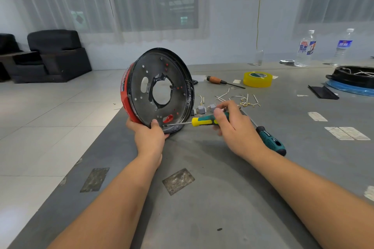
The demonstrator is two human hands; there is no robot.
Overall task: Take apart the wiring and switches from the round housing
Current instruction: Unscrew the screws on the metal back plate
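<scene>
The round housing [141, 79], black inside with a red outer wall, stands on its edge at the table's left side, its open face toward me. My left hand [148, 135] grips its lower rim from below, thumb on the inner face. My right hand [234, 123] holds a green and yellow screwdriver [204, 121] level, its tip touching the housing's bottom inner edge beside a red tab [168, 118]. Loose white wires [238, 99] and two small grey switches [206, 108] lie on the table just behind my right hand.
A second green screwdriver [271, 140] lies right of my right hand. Farther back are an orange-handled screwdriver [220, 81], a yellow tape roll [257, 79], another black housing [352, 76] on a blue ring, and two water bottles [305, 49]. The grey table [202, 198] ends at left over tiled floor.
</scene>
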